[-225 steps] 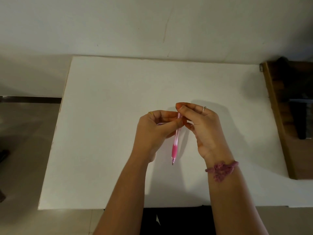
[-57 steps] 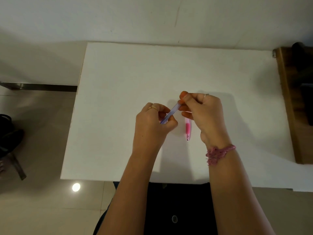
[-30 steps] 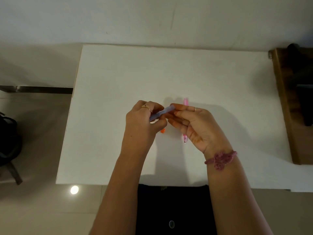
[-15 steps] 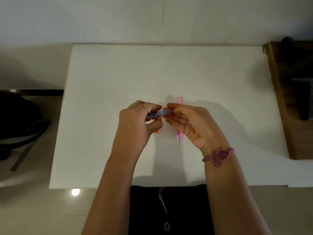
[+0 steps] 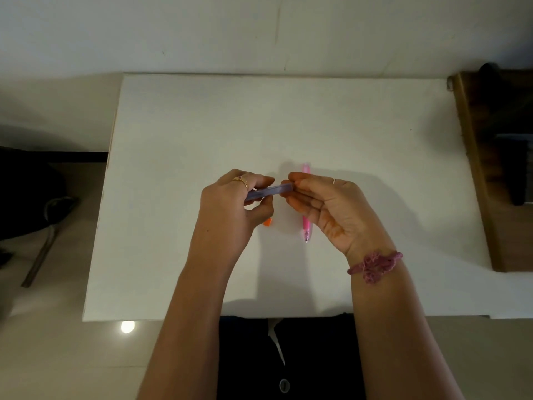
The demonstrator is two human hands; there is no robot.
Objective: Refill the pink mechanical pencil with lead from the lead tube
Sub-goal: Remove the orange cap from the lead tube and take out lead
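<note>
My left hand [image 5: 230, 209] grips the purple lead tube [image 5: 269, 191] and holds it nearly level above the white table [image 5: 259, 116]. The thumb and fingertips of my right hand [image 5: 331, 209] pinch the tube's right end; I cannot see whether a lead is between them. The pink mechanical pencil [image 5: 305, 226] lies on the table under my right hand with its tip pointing toward me, and its middle is hidden by my fingers. A small orange cap [image 5: 267, 222] lies on the table just below my left hand.
A brown wooden piece of furniture [image 5: 476, 168] stands against the table's right edge. A dark bag [image 5: 26, 197] lies on the floor to the left. The wall runs behind the table's far edge.
The orange cap came off the tube's end and now lies on the table. The tube has swung from a slant to nearly level. The pencil stays put.
</note>
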